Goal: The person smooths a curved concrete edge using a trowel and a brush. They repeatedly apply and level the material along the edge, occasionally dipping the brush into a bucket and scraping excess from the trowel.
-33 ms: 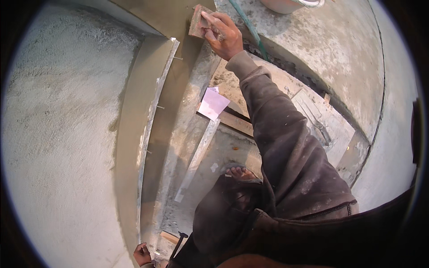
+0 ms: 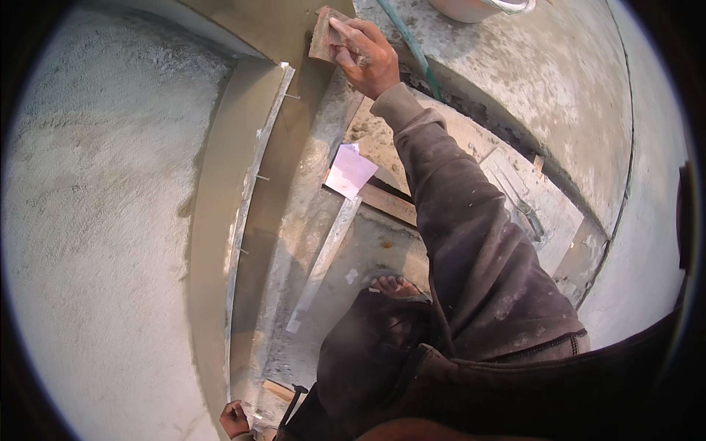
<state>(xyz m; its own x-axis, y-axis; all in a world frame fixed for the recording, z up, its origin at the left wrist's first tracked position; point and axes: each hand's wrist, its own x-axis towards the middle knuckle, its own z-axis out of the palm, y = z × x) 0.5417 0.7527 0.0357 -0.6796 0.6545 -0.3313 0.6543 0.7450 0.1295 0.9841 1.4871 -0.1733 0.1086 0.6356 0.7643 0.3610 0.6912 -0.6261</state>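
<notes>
My right hand (image 2: 371,62) is up at the top, arm stretched out, its fingers closed on a small reddish-brown hand float (image 2: 323,35). The float meets the wet grey mortar (image 2: 305,81) of the ledge. A long pale straight strip (image 2: 257,158) with several nails sticking out runs down the ledge between two smooth mortar bands. Close to its lower end, at the bottom left, is my left hand (image 2: 234,419), with fingers curled in. What they hold, if anything, is too small to make out.
A steel trowel (image 2: 531,217) lies on a pale board (image 2: 562,235) to the right. Pinkish paper (image 2: 351,173) and a narrow batten (image 2: 323,264) lie beside the ledge. Near the top are a green pole (image 2: 412,48) and a whitish tub (image 2: 478,9). Rough plastered wall (image 2: 103,220) fills the left.
</notes>
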